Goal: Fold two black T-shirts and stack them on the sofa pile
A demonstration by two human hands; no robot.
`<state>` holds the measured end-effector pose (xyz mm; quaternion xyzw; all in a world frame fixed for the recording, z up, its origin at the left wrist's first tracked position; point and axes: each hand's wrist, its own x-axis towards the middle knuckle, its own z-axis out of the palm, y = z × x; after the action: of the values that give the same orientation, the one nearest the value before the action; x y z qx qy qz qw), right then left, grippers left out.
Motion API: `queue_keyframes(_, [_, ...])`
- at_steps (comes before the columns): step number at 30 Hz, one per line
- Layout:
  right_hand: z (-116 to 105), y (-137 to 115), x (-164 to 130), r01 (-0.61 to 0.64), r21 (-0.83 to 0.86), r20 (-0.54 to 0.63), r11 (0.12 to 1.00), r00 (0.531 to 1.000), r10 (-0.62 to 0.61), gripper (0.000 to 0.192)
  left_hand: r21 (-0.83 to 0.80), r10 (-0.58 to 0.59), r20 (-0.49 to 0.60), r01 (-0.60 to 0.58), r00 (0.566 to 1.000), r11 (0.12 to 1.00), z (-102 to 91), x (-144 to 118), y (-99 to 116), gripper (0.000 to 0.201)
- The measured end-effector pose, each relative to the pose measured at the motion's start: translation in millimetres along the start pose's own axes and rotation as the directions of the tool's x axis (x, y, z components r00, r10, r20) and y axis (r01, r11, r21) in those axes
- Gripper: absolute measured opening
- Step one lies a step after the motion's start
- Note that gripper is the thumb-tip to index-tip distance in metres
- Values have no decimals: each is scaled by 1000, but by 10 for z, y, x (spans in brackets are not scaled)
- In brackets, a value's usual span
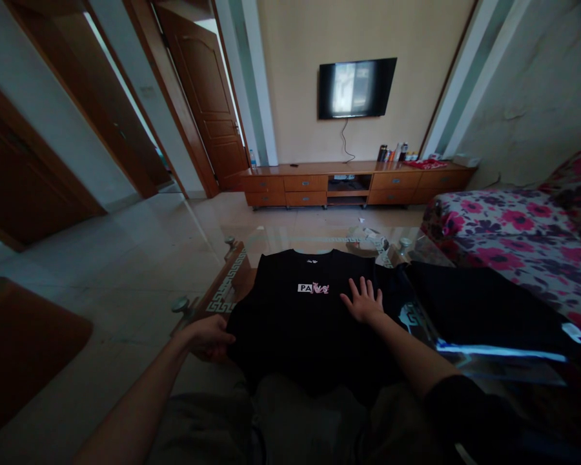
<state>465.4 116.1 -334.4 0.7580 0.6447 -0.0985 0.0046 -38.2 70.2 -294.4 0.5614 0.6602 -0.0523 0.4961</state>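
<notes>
On the far left, brown wooden doors (208,97) line the white wall above a pale tiled floor (126,258). Nearer to me, my left hand (208,337) curls around the left edge of a black T-shirt (295,323), its fingers closed on the cloth at the hem side. That shirt lies spread flat on a glass table (223,290) with a patterned border, the collar pointing away from me and the lower part hanging over the near edge toward my lap. A small white and pink logo (313,288) sits on the chest, just left of my right hand (364,301). That hand lies palm down on the shirt with its fingers spread wide, pressing on the fabric near the right side of the chest. Beyond the table, a long wooden TV cabinet (353,184) runs along the back wall, with a dark television (356,87) mounted above it. To the right of the shirt, another dark garment (479,303) lies on the table, touching the shirt's edge. Farthest right stands a sofa (508,232) covered in pink and purple flowers.
</notes>
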Motion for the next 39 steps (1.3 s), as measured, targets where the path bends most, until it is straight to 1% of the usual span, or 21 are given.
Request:
queue_keyframes(2, [1, -3, 1, 0, -7, 1, 1000, 1000, 0, 84, -42, 22, -4, -22, 1000, 999, -41, -52, -29, 60])
queue_keyframes(5, [3, -4, 1, -3, -13, 7, 1000, 1000, 3, 84, -64, 4, -22, -5, 1000, 998, -87, -118, -67, 62])
queue_keyframes(9, [-10, -8, -10, -8, -14, 17, 1000, 1000, 8, 85, 58, -54, -34, 56, 998, 997, -68, -160, -45, 60])
queue_keyframes(12, [-28, -12, -20, -7, -16, 23, 1000, 1000, 8, 85, 164, -95, 10, 92, 995, 982, -25, -154, -15, 61])
queue_keyframes(14, [-35, -12, -24, -8, -16, 29, 1000, 1000, 9, 85, 210, -98, 37, 88, 994, 974, -9, -137, -24, 61])
queue_keyframes(19, [-23, -2, -20, 2, -10, 14, 1000, 1000, -2, 85, 225, -30, 67, 14, 997, 974, -49, -114, -130, 45])
queue_keyframes(22, [-13, 3, -16, 6, -6, 8, 1000, 1000, -6, 85, 279, -17, 83, -7, 996, 960, -84, -137, -163, 31])
queue_keyframes(25, [-21, -6, -20, 3, -4, 6, 1000, 1000, -3, 85, 322, -26, 35, 13, 999, 947, -96, -172, -144, 21])
queue_keyframes(29, [-42, -20, -29, -2, -3, 24, 1000, 1000, 2, 85, 372, -61, -62, 80, 996, 925, -120, -204, -82, 17])
queue_keyframes(31, [-41, -19, -30, -2, -7, 27, 1000, 1000, 2, 85, 414, -28, -145, 86, 989, 906, -140, -202, -37, 15])
queue_keyframes(32, [-37, -16, -30, -1, -8, 26, 1000, 1000, 1, 85, 437, 30, -206, 65, 978, 897, -145, -193, -7, 12])
queue_keyframes(33, [-33, -14, -29, -1, -10, 22, 1000, 1000, 2, 84, 462, 122, -276, 20, 953, 886, -144, -177, 28, 10])
queue_keyframes(34, [-29, -11, -28, -1, -11, 20, 1000, 1000, 1, 84, 487, 242, -345, -47, 907, 872, -135, -154, 68, 17])
queue_keyframes(35, [-26, -10, -27, -1, -10, 19, 1000, 1000, 1, 84, 510, 367, -402, -128, 839, 850, -117, -124, 112, 29])
queue_keyframes(37, [-27, -8, -28, -3, -8, 23, 1000, 1000, 3, 84, 546, 571, -470, -287, 673, 787, -57, -41, 202, 54])
queue_keyframes(38, [-30, -9, -30, -4, -7, 25, 1000, 1000, 4, 84, 560, 635, -488, -343, 599, 754, -21, 9, 241, 62])
queue_keyframes(39, [-34, -9, -32, -5, -7, 27, 1000, 1000, 5, 83, 570, 674, -500, -379, 544, 729, 16, 63, 275, 65])
